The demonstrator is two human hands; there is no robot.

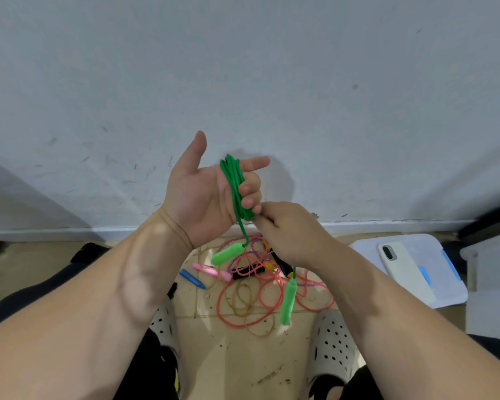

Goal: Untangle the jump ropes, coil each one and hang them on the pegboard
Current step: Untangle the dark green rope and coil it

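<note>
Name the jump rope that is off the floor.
The green rope, wound round the left hand and pinched by the right hand; the red rope and others lie tangled on the floor.

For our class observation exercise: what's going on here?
A person holds a green jump rope in loops round the left hand, whose fingers curl over them, while the right hand pinches the strand just below. Both green handles dangle. The other ropes lie tangled on the floor.
</note>
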